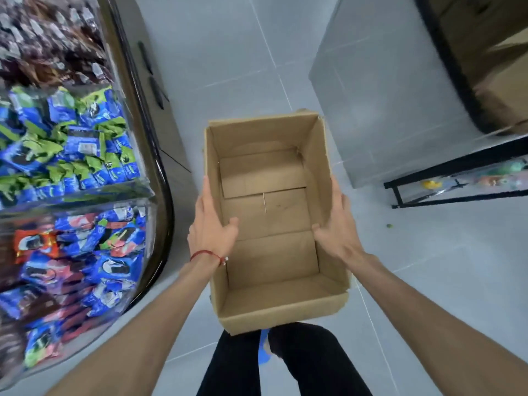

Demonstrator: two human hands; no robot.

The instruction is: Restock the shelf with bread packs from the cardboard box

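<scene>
An open brown cardboard box (271, 218) is held in front of me above the grey tiled floor, and its inside shows only bare cardboard flaps. My left hand (210, 224) grips the box's left wall, thumb inside and fingers outside. My right hand (335, 224) grips the right wall the same way. On the left stands the shelf (160, 172) with a curved dark edge, its tiers full of blue, green and red packs (71, 144). I see no bread pack in the box.
A grey cabinet (380, 104) stands on the right across the aisle. Behind it is a black-framed rack (457, 178) with brown cartons above. My dark trousers and a blue shoe (264, 350) show below the box. Tiled floor runs between shelf and cabinet.
</scene>
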